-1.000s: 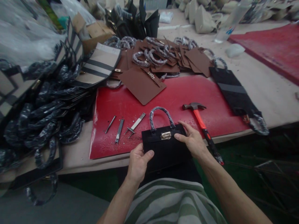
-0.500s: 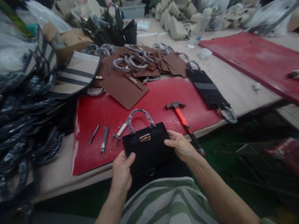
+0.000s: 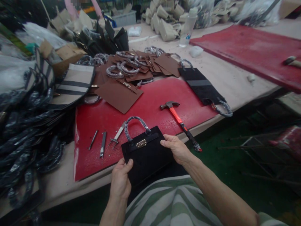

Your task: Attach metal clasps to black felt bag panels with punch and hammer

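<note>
Between my two hands is a black handbag panel with a gold-coloured clasp and a plastic-wrapped handle. My left hand pinches its left edge, thumb on the front. On the opposite edge, my right hand grips with the thumb on top; the fingers behind are hidden. The panel is tilted over the table's front edge. Just beyond it, on the red mat, lie a pronged metal tool, a forked punch and a thin metal rod. A claw hammer with a red and black handle rests to the right.
Brown bag panels with wrapped handles are piled behind the mat. Dark wrapped pieces are heaped at left. A black panel lies at right, near a plastic bottle. Another red mat covers the far right.
The view has shifted slightly, so the tabletop things sit a little further left. Both hands keep their hold on the black handbag panel, which has tilted slightly.
</note>
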Demonstrator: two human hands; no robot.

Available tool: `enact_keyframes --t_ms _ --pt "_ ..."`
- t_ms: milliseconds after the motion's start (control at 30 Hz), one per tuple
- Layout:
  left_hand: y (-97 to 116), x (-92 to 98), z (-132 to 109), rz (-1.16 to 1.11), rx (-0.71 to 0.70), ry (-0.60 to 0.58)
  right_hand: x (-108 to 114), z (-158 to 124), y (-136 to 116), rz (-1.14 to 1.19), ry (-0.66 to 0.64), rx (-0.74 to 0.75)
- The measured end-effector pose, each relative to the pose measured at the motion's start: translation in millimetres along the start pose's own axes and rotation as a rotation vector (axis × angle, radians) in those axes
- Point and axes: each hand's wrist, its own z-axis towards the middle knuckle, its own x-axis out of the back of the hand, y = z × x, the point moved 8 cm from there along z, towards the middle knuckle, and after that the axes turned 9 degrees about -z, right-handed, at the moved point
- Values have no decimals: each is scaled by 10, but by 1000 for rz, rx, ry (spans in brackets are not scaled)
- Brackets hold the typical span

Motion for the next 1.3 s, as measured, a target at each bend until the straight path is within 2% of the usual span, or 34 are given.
enact_keyframes --t_ms 200,500,667,733,800,900,967,1033,1133,1233,1300 --pt "-24 -3 -5 7 -38 -20 60 2 55 -22 69 -10" --pt "8 -249 28 23 -144 -58 334 52 -9 -108 248 84" --pt "42 -243 88 38 -198 -36 420 71 53 -203 259 91" --pt "47 -262 100 29 -200 -34 437 53 6 -351 304 136" --pt "49 -295 106 18 -196 -35 419 -15 -169 -645 425 274" --pt "66 -337 115 6 -203 -34 173 -187 -506 -1124 589 588" --pt "84 -336 130 0 -218 -20 -43 -268 -643 -1310 618 754" --pt "99 -317 149 8 -241 7 -249 -279 -714 -1404 556 870" --pt "93 -329 173 40 -259 10 -519 -148 -718 -1466 327 960" --pt "26 -417 190 59 -223 -66 -667 134 -629 -1516 98 944" --pt "-2 -434 196 97 -221 -76 -691 339 -547 -1530 -8 910"
